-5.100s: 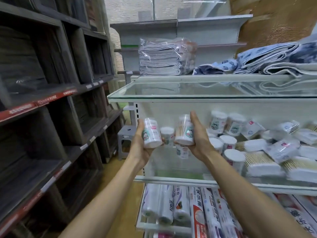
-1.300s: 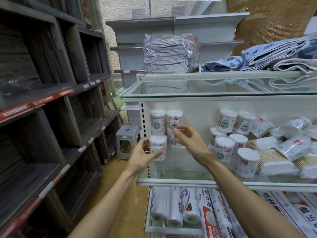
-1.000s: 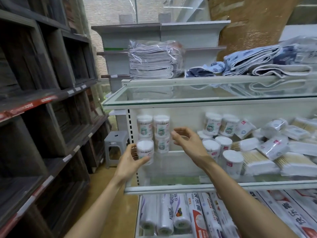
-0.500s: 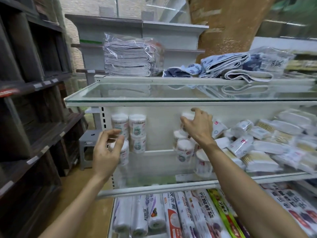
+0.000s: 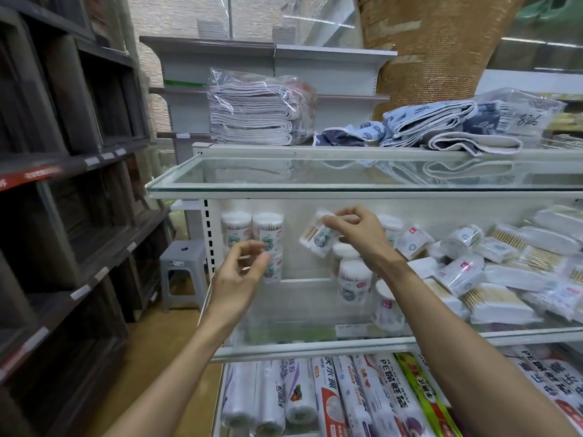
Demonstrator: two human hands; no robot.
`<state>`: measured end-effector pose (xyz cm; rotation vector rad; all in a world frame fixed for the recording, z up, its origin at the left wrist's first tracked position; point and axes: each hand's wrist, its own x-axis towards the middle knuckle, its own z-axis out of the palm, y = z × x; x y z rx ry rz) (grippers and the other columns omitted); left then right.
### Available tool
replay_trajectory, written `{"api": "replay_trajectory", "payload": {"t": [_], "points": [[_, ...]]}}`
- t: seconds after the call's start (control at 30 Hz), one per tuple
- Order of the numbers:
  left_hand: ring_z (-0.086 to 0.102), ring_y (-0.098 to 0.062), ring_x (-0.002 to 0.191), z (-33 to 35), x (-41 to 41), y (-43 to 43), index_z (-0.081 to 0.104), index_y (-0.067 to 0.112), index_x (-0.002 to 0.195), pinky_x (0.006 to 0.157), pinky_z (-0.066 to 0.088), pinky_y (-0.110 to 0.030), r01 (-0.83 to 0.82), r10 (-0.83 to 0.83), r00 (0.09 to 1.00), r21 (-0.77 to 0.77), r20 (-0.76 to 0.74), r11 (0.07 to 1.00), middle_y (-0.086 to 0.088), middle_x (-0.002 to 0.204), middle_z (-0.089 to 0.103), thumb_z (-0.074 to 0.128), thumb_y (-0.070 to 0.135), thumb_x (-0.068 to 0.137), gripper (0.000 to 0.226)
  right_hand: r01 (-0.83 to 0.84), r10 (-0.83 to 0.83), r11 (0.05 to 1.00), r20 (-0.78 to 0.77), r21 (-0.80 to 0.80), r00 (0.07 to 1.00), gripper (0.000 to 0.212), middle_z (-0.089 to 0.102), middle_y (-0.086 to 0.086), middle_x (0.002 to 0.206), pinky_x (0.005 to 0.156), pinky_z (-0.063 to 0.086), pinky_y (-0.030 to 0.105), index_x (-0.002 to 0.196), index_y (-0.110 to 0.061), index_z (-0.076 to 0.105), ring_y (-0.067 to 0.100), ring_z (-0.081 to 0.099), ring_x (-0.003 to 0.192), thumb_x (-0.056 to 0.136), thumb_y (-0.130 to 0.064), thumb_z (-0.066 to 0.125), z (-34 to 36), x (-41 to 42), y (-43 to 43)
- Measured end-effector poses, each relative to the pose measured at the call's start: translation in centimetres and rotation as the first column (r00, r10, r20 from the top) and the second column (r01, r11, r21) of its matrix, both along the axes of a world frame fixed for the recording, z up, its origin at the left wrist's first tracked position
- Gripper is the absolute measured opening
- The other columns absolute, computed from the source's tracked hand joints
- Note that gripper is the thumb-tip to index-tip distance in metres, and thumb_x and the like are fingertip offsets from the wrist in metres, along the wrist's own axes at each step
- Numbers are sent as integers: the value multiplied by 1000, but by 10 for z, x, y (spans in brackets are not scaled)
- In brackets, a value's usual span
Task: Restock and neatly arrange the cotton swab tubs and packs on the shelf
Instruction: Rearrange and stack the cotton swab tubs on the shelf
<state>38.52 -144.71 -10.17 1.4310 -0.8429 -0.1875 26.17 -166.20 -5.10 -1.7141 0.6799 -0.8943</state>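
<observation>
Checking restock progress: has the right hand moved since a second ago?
Yes. The right hand left the stacked tubs at the shelf's left end, went right to the loose pile, and now holds a tilted tub.

The left hand (image 5: 240, 272) hides the lower stacked tubs (image 5: 272, 270); packs (image 5: 564, 298) run off the right edge.

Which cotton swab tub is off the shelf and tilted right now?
The tub pinched in the right hand, held aslant in the air. The stacked tubs at the far left stand upright.
</observation>
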Motion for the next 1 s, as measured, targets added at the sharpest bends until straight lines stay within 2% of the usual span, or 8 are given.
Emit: {"api": "replay_trajectory", "payload": {"t": [0.07, 0.2, 0.27, 0.43, 0.57, 0.7, 0.8, 1.0], "points": [[72, -12, 94, -2, 0, -3, 63, 27, 112, 87, 56, -32, 83, -81, 991, 13, -110, 996, 2, 112, 70, 63, 38, 94, 21, -184, 173, 974, 89, 134, 981, 30, 75, 16, 97, 87, 56, 45, 100, -7, 62, 35, 72, 99, 82, -22, 80, -1, 4, 16], [72, -28, 100, -1, -6, -5, 59, 13, 118, 89, 58, -36, 197, -202, 916, -48, -347, 979, -16, 116, 68, 64, 39, 89, 39, -342, 319, 925, 148, 167, 936, 17, 71, 19, 92, 79, 54, 39, 88, -10, 62, 29, 69, 88, 84, -14, 77, -11, 14, 45], [73, -25, 100, -4, -7, -2, 59, 16, 119, 88, 59, -33, 209, -212, 919, -45, -333, 977, -11, 117, 69, 69, 43, 83, 46, -371, 350, 914, 147, 164, 925, 21, 72, 19, 91, 78, 55, 38, 85, -11, 63, 28, 69, 87, 79, -19, 80, -15, 19, 54], [69, -20, 107, -7, -3, 6, 59, 25, 116, 76, 57, -19, 176, -171, 954, -2, -245, 984, -2, 119, 66, 74, 30, 87, 33, -411, 387, 899, 166, 152, 907, 32, 70, 20, 91, 77, 55, 36, 87, -10, 63, 26, 67, 85, 69, -28, 82, -20, 26, 64], [71, -23, 104, -9, 4, 11, 59, 18, 121, 84, 59, -29, 155, -155, 950, -21, -270, 988, -10, 119, 69, 73, 29, 88, 38, -435, 400, 886, 211, 160, 892, 39, 72, 14, 93, 83, 52, 39, 92, -9, 68, 25, 66, 88, 67, -36, 82, -22, 33, 67], [72, -29, 103, -9, 20, 16, 58, 19, 124, 94, 55, -43, 159, -174, 919, -73, -354, 985, -14, 118, 71, 72, 33, 88, 41, -447, 403, 884, 262, 137, 877, 29, 73, 15, 105, 86, 55, 37, 108, -2, 70, 26, 67, 97, 88, -22, 72, -23, 46, 73], [71, -18, 106, -3, 34, 26, 55, 29, 131, 98, 53, -45, 109, -98, 973, 44, -207, 993, -1, 126, 67, 78, 54, 76, 64, -425, 398, 903, 254, 62, 882, 22, 74, 16, 108, 90, 58, 37, 110, -4, 71, 25, 70, 99, 92, -18, 70, -20, 57, 81], [62, 2, 110, 7, 55, 36, 59, 17, 130, 82, 50, -9, 42, -51, 995, 117, 82, 992, 5, 122, 67, 73, 30, 88, 47, -342, 350, 937, 193, -72, 917, 23, 74, 1, 107, 81, 55, 19, 108, -18, 71, 12, 69, 103, 86, -22, 77, -11, 78, 97]]}}
